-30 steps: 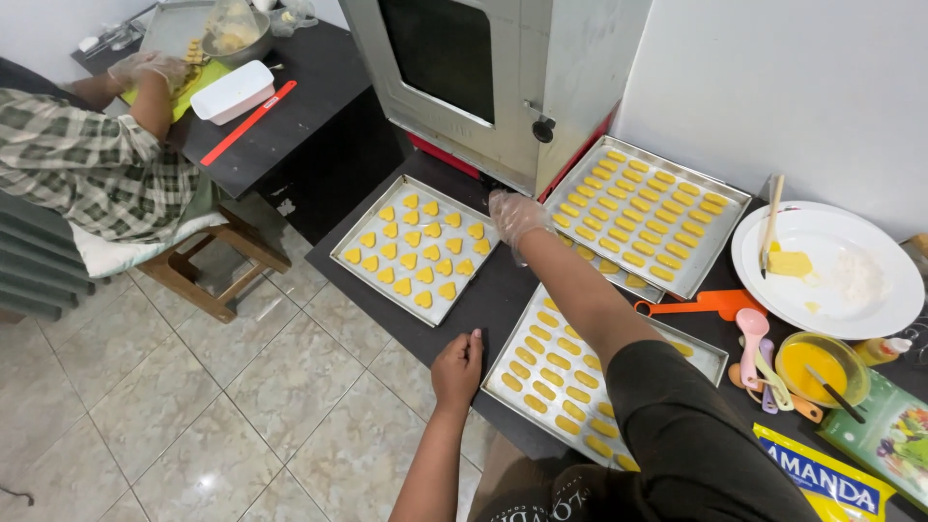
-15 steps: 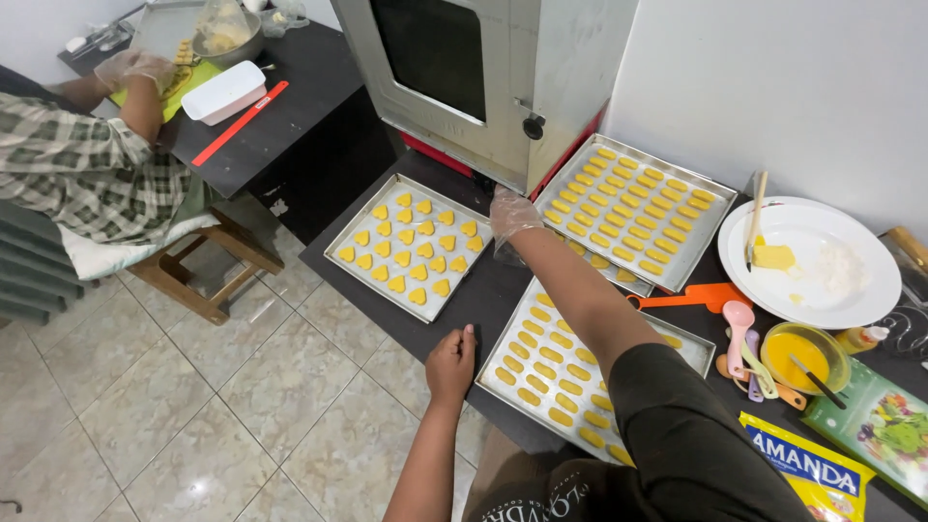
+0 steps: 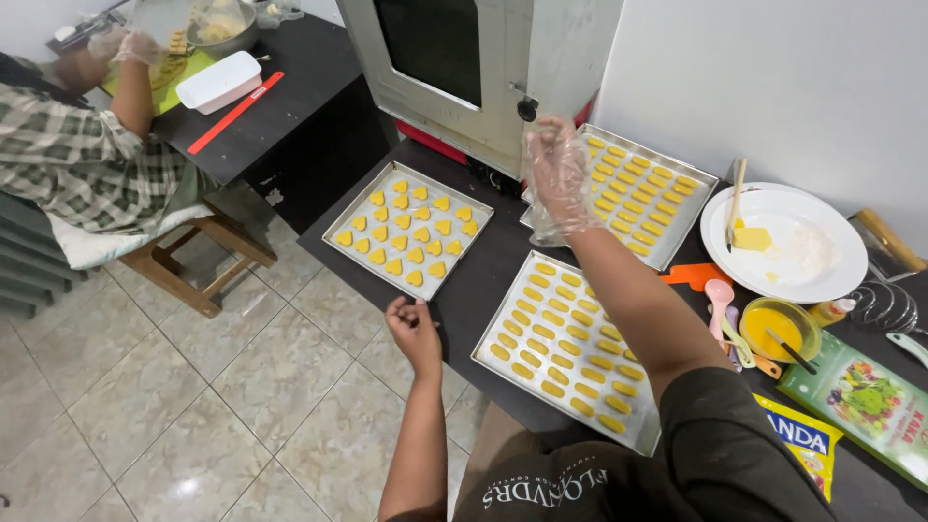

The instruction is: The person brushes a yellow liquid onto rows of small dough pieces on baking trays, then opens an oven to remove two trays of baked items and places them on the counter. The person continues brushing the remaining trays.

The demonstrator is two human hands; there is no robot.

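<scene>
Right hand [image 3: 559, 169] in a clear plastic glove is up by the oven [image 3: 454, 58] door, fingers spread, holding nothing. The far tray [image 3: 667, 227] of oblong cookies sits just beyond those fingers. Left hand [image 3: 414, 329] rests loosely curled and empty at the desk [image 3: 483, 266] edge, heart-cookie tray [image 3: 338, 217] just ahead.

Our gloved hand goes up

Before, our right hand [image 3: 559, 174] was low by the trays. Now we have lifted it up near the oven door [image 3: 440, 48]. Our left hand [image 3: 414, 329] has curled its fingers at the counter [image 3: 503, 251] edge.
</scene>
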